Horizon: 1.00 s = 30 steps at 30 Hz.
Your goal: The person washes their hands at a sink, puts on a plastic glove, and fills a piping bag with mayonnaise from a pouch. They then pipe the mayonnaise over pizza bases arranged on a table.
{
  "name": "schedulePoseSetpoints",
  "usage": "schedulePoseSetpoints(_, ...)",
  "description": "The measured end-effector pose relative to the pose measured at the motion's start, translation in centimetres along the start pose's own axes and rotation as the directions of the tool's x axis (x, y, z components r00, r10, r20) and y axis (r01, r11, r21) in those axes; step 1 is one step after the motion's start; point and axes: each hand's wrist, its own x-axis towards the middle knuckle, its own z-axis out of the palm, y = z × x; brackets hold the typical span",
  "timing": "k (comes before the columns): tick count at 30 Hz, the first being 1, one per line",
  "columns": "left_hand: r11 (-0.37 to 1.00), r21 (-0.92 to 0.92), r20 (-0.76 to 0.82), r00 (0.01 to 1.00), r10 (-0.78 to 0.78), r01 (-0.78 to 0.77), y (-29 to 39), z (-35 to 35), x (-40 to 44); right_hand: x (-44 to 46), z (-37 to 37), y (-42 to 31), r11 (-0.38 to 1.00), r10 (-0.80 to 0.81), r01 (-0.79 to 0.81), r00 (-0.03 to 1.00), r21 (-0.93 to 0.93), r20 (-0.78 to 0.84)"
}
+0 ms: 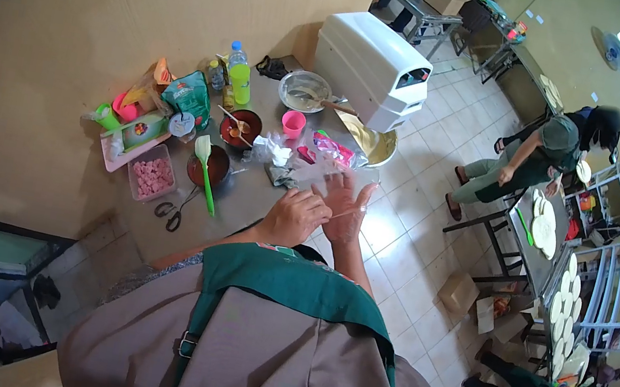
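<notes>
Palm up with its fingers spread, my right hand [343,209] is at the middle of the view, and a clear thin plastic film [361,182] lies over its fingers. My left hand [295,216] has its fingers bent together at the edge of this plastic, beside the right palm. Just beyond the hands are a pink package [332,148], a crumpled white plastic bag [274,151] and a pink cup [293,123]. A spatula with a green handle [207,180] rests across a bowl of dark red sauce [219,158] to the left.
A white machine [368,64] and a metal bowl [305,93] stand beyond the hands. Scissors [173,213] and a tub of pink pieces [152,178] are at the left. On the right, people [533,161] stand by a table of flat dough [544,224].
</notes>
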Motion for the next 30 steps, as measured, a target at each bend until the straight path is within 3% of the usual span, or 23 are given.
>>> schedulePoseSetpoints(6, 1.000, -0.007, 0.041, 0.999, -0.006, 0.006, -0.3, 0.8, -1.0, -0.4, -1.5, 0.4, 0.951, 0.090, -0.087, 0.996, -0.296, -0.003)
schedulePoseSetpoints(7, 1.000, -0.029, 0.045, 0.999, 0.002, 0.000, -0.2, 0.9, -1.0, 0.1, -4.6, 1.6, 0.961, 0.102, -0.110, 0.994, -0.253, -0.042)
schedulePoseSetpoints(10, 0.999, -0.041, 0.053, 0.999, 0.006, -0.004, -0.2, 0.9, -1.2, -0.2, -4.2, 1.6, 0.977, 0.208, -0.196, 0.967, 0.087, -0.151)
schedulePoseSetpoints(13, 0.999, -0.045, 0.077, 0.997, 0.008, -0.005, -0.1, 1.1, -1.4, -0.1, -7.4, 2.9, 0.992, 0.122, -0.125, 0.990, -0.029, -0.073)
schedulePoseSetpoints(16, 0.998, -0.066, 0.066, 0.998, 0.003, 0.001, 0.1, 1.2, -1.4, -0.6, -4.6, 1.9, 0.995, 0.102, -0.102, 0.995, -0.018, -0.019)
schedulePoseSetpoints(19, 0.996, -0.092, 0.056, 0.998, 0.008, -0.003, 0.6, 1.1, -1.3, -1.2, -2.8, 0.8, 0.968, 0.210, -0.208, 0.978, 0.142, -0.004)
schedulePoseSetpoints(23, 0.993, -0.121, 0.085, 0.996, 0.004, 0.006, 0.6, 1.2, -1.4, -0.8, -5.2, 1.7, 0.974, 0.223, -0.224, 0.974, 0.034, 0.034)
schedulePoseSetpoints(24, 0.990, -0.141, 0.078, 0.997, 0.003, 0.009, 0.6, 1.3, -1.4, -0.7, -5.7, 2.2, 0.984, 0.170, -0.168, 0.985, -0.062, 0.030)
schedulePoseSetpoints(28, 0.983, -0.182, 0.090, 0.996, -0.006, 0.022, 1.0, 1.5, -1.3, -1.0, -6.1, 2.8, 0.963, 0.269, -0.266, 0.960, 0.049, -0.077)
schedulePoseSetpoints(30, 0.983, -0.181, 0.100, 0.995, -0.002, 0.020, 0.8, 1.7, -1.2, -0.8, -7.6, 3.8, 0.974, 0.223, -0.220, 0.971, 0.048, -0.082)
